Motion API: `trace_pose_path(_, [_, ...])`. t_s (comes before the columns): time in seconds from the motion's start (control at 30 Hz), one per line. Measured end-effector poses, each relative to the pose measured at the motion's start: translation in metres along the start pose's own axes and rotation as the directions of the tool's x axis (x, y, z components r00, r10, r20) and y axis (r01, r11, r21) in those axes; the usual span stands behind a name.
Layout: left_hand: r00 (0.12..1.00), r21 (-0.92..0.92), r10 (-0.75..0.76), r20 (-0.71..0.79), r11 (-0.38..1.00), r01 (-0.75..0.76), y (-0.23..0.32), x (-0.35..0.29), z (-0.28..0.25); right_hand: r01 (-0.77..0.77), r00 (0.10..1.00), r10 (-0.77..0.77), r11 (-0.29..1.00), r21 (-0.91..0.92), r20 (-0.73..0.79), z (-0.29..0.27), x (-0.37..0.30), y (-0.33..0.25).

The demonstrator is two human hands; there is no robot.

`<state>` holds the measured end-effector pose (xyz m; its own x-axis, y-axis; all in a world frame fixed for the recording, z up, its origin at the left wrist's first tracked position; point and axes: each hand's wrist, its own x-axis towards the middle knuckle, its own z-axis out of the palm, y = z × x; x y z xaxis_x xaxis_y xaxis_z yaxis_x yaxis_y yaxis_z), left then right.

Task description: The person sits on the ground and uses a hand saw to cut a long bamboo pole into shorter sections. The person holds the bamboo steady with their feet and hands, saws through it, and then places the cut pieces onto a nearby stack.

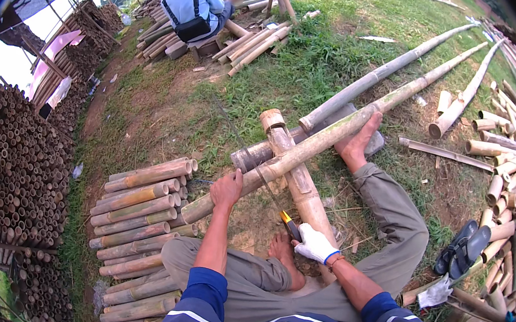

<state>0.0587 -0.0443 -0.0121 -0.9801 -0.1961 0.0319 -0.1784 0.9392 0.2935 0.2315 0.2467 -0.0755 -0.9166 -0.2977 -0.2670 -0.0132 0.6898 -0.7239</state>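
Observation:
A long bamboo pole [331, 136] slants from near my left knee up to the far right. My bare left hand [227, 189] is closed around its near end. In a white glove, my right hand [316, 244] grips the yellow and black handle of a handsaw [290, 222]. The saw's thin blade runs up and to the left, across the pole just beyond my left hand. Whether its teeth are in the bamboo I cannot tell. A thick bamboo post [301, 188] lies beneath the pole as a support, beside a shorter round log [252, 156]. One bare foot [359, 143] presses against the pole.
Cut bamboo pieces [144, 211] are stacked at my left; more short offcuts [512, 164] heap up at the right. Black sandals [463, 248] and a loose glove [434, 292] lie at the right. Another person [193, 7] sits farther back, near bamboo poles. A tall bamboo stack [15, 165] stands far left.

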Motion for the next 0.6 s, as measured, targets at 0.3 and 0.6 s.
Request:
trace_pose_path(0.3, [0.999,-0.001,-0.023,0.029,1.0,0.023,0.0027,0.0046,-0.0023,-0.014,1.0,0.014,1.0,-0.005,0.003,-0.0023,0.0036,0.0004])
trace_pose_path(0.6, [1.0,-0.005,-0.018,0.025,1.0,0.018,0.0026,0.0048,-0.0014,-0.007,1.0,0.007,1.0,-0.008,-0.007,-0.003,0.0027,-0.0004])
